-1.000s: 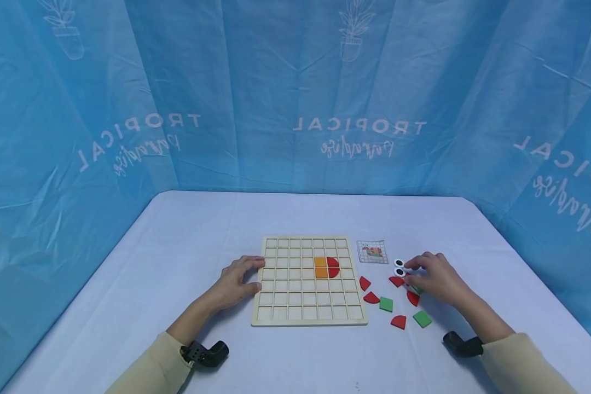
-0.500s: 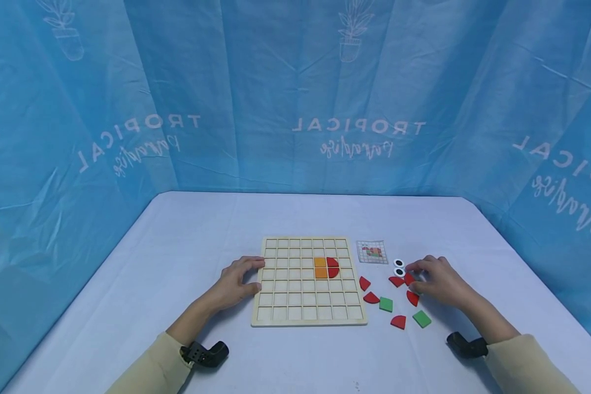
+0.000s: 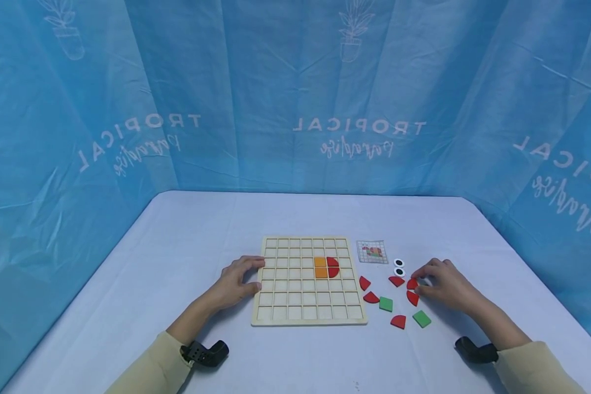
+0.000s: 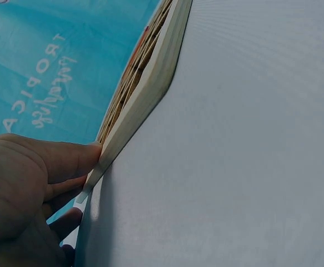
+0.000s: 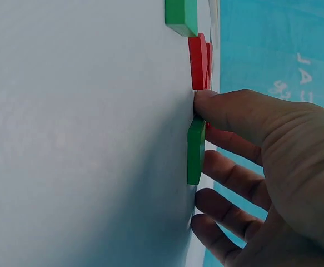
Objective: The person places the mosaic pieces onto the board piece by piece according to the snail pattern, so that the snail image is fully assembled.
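A wooden grid board (image 3: pixel 295 298) lies mid-table, holding two orange square tiles (image 3: pixel 320 268) and two red quarter-circle pieces (image 3: pixel 332 267). At its left edge my left hand (image 3: pixel 233 282) rests thumb and fingertips; the left wrist view shows the thumb (image 4: pixel 75 158) against the board's rim (image 4: pixel 134 114). Right of the board, my right hand (image 3: pixel 445 284) pinches a red quarter-circle piece (image 3: pixel 412 283) between thumb and index finger. A green square tile (image 5: pixel 195 151) lies beneath this hand in the right wrist view; the head view hides it.
Loose red quarter-circle pieces (image 3: pixel 398 322) and green square tiles (image 3: pixel 422 318) lie right of the board. Two white discs with black centres (image 3: pixel 399 272) sit near a small pattern card (image 3: pixel 372 252). Blue printed cloth (image 3: pixel 285 82) encloses the white table (image 3: pixel 216 219).
My right hand has moved right and slightly toward me, away from the white discs. The red quarter-circle piece at its fingertips has shifted slightly the same way. My left hand stays put.
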Tool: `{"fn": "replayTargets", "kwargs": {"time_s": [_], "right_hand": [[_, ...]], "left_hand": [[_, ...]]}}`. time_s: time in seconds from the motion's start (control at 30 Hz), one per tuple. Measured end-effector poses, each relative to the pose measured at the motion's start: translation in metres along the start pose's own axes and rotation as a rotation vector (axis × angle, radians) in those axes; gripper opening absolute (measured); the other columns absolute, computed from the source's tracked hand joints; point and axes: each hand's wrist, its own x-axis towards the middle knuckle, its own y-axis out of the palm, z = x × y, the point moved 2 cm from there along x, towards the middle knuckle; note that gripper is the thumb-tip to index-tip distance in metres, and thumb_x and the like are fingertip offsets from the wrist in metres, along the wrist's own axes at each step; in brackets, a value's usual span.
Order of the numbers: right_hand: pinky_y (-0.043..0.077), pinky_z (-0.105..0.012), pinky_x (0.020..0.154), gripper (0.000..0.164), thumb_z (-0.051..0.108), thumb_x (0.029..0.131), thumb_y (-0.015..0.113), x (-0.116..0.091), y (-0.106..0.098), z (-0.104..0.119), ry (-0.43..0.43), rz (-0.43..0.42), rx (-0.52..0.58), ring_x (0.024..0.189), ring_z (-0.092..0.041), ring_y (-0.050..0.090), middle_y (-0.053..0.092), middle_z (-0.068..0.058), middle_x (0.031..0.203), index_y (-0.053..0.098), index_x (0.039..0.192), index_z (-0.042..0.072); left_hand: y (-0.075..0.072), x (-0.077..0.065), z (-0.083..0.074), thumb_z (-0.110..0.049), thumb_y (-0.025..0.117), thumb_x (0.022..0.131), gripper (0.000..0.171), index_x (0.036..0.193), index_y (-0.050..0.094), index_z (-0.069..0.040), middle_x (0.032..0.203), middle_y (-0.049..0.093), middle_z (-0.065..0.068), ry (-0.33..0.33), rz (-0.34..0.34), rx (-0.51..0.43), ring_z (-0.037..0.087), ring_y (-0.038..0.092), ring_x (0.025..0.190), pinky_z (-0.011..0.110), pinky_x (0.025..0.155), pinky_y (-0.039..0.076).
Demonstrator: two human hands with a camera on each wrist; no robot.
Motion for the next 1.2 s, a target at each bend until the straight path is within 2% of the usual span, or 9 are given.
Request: {"fn": "replayTargets", "kwargs": {"time_s": [0.2, 0.43, 0.67, 0.87, 1.1, 1.2], "right_hand": [[0.054, -0.036, 0.073, 0.036, 0.027, 0.072, 0.080, 0.000, 0.000, -0.002, -0.029, -0.018, -0.005, 0.103, -0.029, 0.048, 0.061, -0.010, 0.105, 0.070, 0.103, 0.012], [0.049, -0.026, 0.069, 0.032, 0.025, 0.076, 0.077, 0.007, -0.004, 0.009, -0.040, -0.037, 0.006, 0.103, -0.025, 0.048, 0.063, -0.007, 0.106, 0.070, 0.105, 0.014], [0.055, -0.032, 0.072, 0.035, 0.024, 0.075, 0.077, 0.023, -0.003, 0.047, -0.032, -0.020, 0.049, 0.105, -0.025, 0.048, 0.062, -0.008, 0.110, 0.069, 0.108, 0.013], [0.055, -0.034, 0.076, 0.034, 0.026, 0.076, 0.077, 0.039, 0.006, 0.081, -0.047, 0.006, 0.079, 0.107, -0.024, 0.047, 0.061, -0.007, 0.116, 0.069, 0.108, 0.017], [0.049, -0.034, 0.077, 0.027, 0.025, 0.077, 0.076, 0.057, 0.022, 0.126, -0.147, 0.009, 0.081, 0.104, -0.024, 0.048, 0.064, -0.001, 0.105, 0.070, 0.102, 0.017], [0.048, -0.033, 0.076, 0.025, 0.027, 0.077, 0.076, 0.065, 0.029, 0.142, -0.161, 0.014, 0.070, 0.102, -0.023, 0.049, 0.064, 0.002, 0.101, 0.071, 0.101, 0.019]], "left_hand": [[0.000, 0.000, 0.000, -0.011, 0.066, 0.084, 0.048, 0.130, 0.053, -0.007, 0.144, 0.043, 0.006, -0.005, -0.001, 0.005, 0.033, 0.027, 0.142, 0.058, 0.114, 0.010], [-0.001, 0.001, -0.001, -0.010, 0.066, 0.084, 0.049, 0.131, 0.053, -0.007, 0.145, 0.043, 0.006, -0.006, -0.002, 0.010, 0.033, 0.026, 0.142, 0.058, 0.115, 0.010], [-0.002, 0.001, -0.001, -0.010, 0.067, 0.084, 0.049, 0.130, 0.053, -0.006, 0.145, 0.043, 0.006, 0.001, -0.002, 0.006, 0.033, 0.026, 0.142, 0.057, 0.115, 0.009], [-0.001, 0.001, 0.000, -0.011, 0.067, 0.084, 0.048, 0.130, 0.053, -0.007, 0.145, 0.043, 0.005, -0.008, -0.006, 0.009, 0.033, 0.026, 0.142, 0.058, 0.115, 0.009], [-0.001, 0.000, 0.000, -0.011, 0.066, 0.084, 0.048, 0.130, 0.053, -0.006, 0.144, 0.044, 0.007, 0.008, -0.002, 0.011, 0.034, 0.027, 0.141, 0.058, 0.115, 0.009], [-0.001, 0.000, -0.001, -0.011, 0.065, 0.085, 0.048, 0.131, 0.053, -0.005, 0.144, 0.044, 0.008, 0.025, 0.002, 0.014, 0.035, 0.028, 0.141, 0.059, 0.115, 0.009]]}}
